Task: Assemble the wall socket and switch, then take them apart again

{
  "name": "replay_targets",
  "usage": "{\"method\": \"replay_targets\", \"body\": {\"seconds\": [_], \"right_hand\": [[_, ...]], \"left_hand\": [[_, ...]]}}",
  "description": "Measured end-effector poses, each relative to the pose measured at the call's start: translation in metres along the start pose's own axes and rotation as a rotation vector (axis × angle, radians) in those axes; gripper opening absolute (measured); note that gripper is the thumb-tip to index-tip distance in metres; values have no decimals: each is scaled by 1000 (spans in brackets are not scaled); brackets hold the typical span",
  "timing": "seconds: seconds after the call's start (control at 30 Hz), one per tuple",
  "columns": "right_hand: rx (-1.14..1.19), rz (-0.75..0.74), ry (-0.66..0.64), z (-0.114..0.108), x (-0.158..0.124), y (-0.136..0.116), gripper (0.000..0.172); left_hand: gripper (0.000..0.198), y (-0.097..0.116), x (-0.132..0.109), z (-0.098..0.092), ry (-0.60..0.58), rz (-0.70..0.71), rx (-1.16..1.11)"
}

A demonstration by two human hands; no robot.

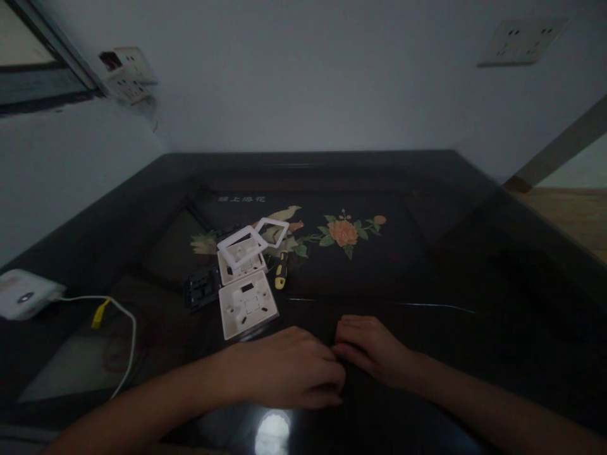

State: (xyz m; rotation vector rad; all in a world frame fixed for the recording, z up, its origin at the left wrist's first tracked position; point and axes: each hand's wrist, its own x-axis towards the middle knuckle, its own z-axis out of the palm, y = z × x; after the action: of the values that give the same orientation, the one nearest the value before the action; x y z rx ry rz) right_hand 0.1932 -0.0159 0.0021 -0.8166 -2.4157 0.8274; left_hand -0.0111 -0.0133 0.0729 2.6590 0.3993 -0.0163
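Note:
My left hand (294, 370) and my right hand (367, 347) meet low in the middle of the view, over the dark glossy table (408, 272). Both have curled, closed fingers; whatever lies in them, if anything, is hidden. Just beyond my left hand is a white square wall box (249, 304), open side up. Behind it sits a second white box (227, 268), partly covered by a white rectangular frame (241, 245). Another white frame (272, 232) leans next to that one. A yellow and black screwdriver (281, 270) lies to their right, its shaft partly hidden.
Dark plastic switch or socket parts (202, 287) lie left of the boxes. At the far left is a white device (28, 294) with a white cable (134, 328) bearing a yellow tag (99, 314). Wall sockets (524, 41) are mounted above the table.

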Motion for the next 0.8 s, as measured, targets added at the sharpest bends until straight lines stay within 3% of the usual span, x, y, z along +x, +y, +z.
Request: {"method": "replay_targets", "body": {"seconds": [0.07,0.1,0.17,0.27,0.33,0.43,0.53,0.67,0.8], "right_hand": [[9,17,6,-2,1,-2,38],[12,28,15,-3,2,-4,35],[11,46,40,-4,6,-7,28],[2,56,84,-5,22,-11,12],[-4,55,122,-4,42,-10,13],[-23,62,196,-1,84,0,38],[-61,94,271,7,127,14,47],[-120,155,348,23,162,26,39],[-178,179,358,35,173,22,34]], "left_hand": [[5,2,-15,-29,-14,17,-265],[11,-2,-24,-41,44,0,-343],[22,-24,-47,-60,287,-184,-345],[28,-81,-86,-64,768,-680,-21],[34,-121,-111,-55,899,-808,83],[43,-160,-136,-36,943,-858,123],[49,-174,-145,-22,892,-838,97],[58,-181,-143,-10,817,-795,13],[66,-188,-142,-4,793,-779,-70]]}}
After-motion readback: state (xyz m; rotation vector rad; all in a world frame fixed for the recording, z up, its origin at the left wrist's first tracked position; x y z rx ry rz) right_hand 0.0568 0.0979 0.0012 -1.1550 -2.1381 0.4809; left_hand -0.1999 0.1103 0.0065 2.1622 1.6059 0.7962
